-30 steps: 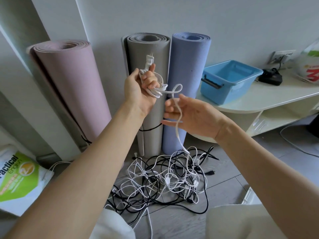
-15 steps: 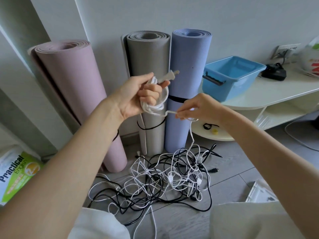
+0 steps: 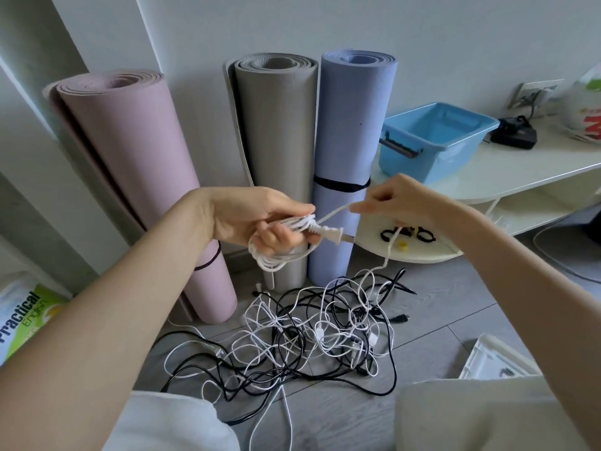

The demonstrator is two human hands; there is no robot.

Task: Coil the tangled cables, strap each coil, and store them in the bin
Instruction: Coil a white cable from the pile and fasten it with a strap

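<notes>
The blue bin [image 3: 435,141] looks like smooth, slightly glossy plastic. The three rolled mats [image 3: 276,125] have a matt, finely textured foam surface. The white cable [image 3: 283,255] looks smooth. The floor [image 3: 439,320] shows matt grey wood grain.

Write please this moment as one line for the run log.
step: coiling white cable | left hand: holds coil, plug out | right hand: pinches strand | floor tangle: remains | blue bin: no coils visible

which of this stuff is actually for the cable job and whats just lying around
For the job:
white cable, gripped in the left hand, pinched by the right hand
cable tangle
blue bin
black straps

Lying about:
three rolled mats
book
black charger
</notes>
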